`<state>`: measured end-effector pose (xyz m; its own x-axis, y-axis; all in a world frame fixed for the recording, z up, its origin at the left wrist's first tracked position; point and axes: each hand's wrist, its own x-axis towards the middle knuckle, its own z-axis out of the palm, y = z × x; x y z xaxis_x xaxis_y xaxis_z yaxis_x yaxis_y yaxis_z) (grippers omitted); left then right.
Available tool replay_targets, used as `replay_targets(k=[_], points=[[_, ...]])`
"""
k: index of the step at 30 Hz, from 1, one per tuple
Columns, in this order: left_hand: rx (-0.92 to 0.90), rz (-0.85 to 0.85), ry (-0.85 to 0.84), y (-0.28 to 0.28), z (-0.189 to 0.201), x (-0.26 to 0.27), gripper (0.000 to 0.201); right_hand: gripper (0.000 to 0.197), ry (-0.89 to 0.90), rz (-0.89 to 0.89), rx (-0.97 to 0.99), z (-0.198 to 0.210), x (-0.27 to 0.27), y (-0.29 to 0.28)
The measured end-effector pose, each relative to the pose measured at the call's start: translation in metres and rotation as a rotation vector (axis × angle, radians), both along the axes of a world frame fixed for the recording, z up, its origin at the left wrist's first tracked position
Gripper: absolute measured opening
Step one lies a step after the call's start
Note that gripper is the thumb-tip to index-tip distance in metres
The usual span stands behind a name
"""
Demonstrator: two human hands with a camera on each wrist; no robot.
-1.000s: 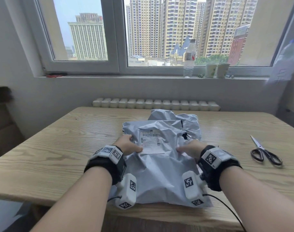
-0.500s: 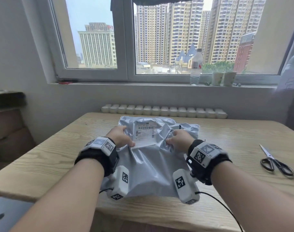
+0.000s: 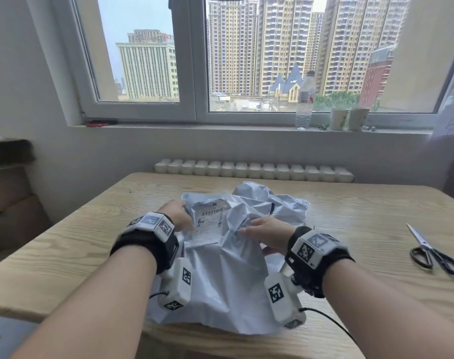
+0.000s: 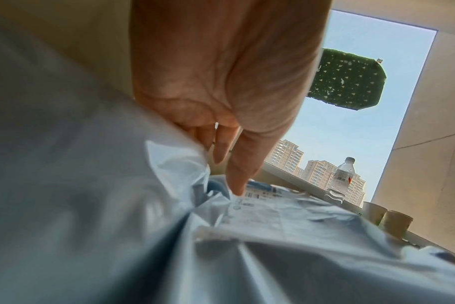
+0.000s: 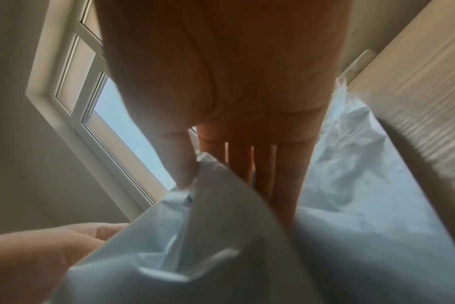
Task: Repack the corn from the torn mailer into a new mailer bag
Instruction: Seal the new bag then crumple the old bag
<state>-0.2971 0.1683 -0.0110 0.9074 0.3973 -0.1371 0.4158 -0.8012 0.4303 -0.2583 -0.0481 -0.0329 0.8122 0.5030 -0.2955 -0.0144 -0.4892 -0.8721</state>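
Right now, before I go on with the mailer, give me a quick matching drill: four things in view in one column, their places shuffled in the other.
Things:
1. scissors
2. water bottle
3. shipping label
4. right hand

Places:
A. on the windowsill, beside two paper cups
B. on the grey mailer, between both hands
C. flat on the table, far right
D. pinching a mailer fold, thumb against fingers

Pairs: 1-C, 2-A, 3-B, 4-D

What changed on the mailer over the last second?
Both hands, left hand and right hand, pushed the grey mailer away toward the window, bunching its far end into crumples; both keep gripping it beside the label. Scissors unmoved.
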Motion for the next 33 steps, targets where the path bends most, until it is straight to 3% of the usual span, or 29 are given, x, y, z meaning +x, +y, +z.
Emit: replay_targets(k=[2,6,8,11,13,16,18,26,30,33], points=[[0.06,0.008,0.034,-0.005,0.005,0.004,0.031,0.016,-0.038,-0.013,-0.02,-0.006,0.004,-0.005],[0.109,-0.075,0.021,-0.035,0.022,0.018,0.058,0.021,-0.07,-0.098,-0.171,-0.012,0.019,-0.019],[0.103,-0.205,0.009,-0.061,0.027,0.029,0.069,0.031,-0.219,0.038,-0.405,-0.017,0.024,-0.024],[0.246,-0.376,0.109,-0.101,0.019,0.048,0.077,0.049,-0.386,0.267,-0.637,-0.02,0.026,-0.029],[0.344,-0.402,0.16,-0.118,0.009,0.061,0.068,0.057,-0.446,0.342,-0.701,-0.021,0.029,-0.031],[0.437,-0.362,0.134,-0.121,0.003,0.068,0.03,0.059,-0.462,0.365,-0.72,-0.023,0.035,-0.035],[0.483,-0.303,0.084,-0.114,0.007,0.068,0.016,0.055,-0.48,0.377,-0.724,-0.027,0.04,-0.039],[0.613,-0.199,0.003,-0.072,0.025,0.059,0.023,0.053,-0.491,0.299,-0.761,-0.028,0.052,-0.044],[0.553,-0.137,0.002,-0.059,0.03,0.059,0.02,0.04,-0.504,0.311,-0.929,-0.02,0.058,-0.054],[0.483,-0.116,-0.025,-0.063,0.031,0.063,0.025,0.026,-0.461,0.176,-1.011,-0.017,0.07,-0.076]])
